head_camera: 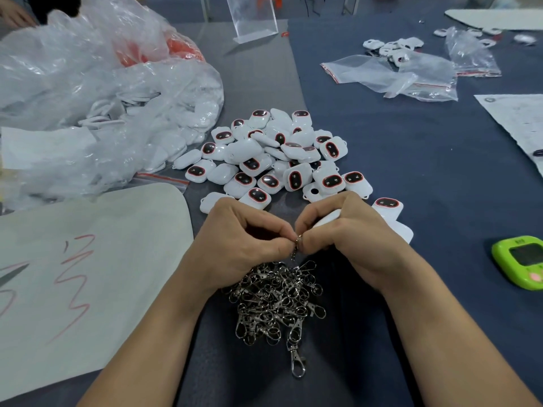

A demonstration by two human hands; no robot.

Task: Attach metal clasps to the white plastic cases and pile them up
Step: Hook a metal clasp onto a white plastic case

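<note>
Beside the case pile (pixel 273 154): bags (pixel 88 92), green timer (pixel 520 261).

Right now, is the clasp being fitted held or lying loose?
Held: left fingers pinch the clasp above the pile; right hand grips a case beside it.

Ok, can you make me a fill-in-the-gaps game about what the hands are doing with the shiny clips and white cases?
1. The left hand and right hand pinch one metal clasp ____ them.
2. The right hand also holds a ____ case.
3. The small gadget with a screen is ____.
Missing words: between, white, green.
</note>
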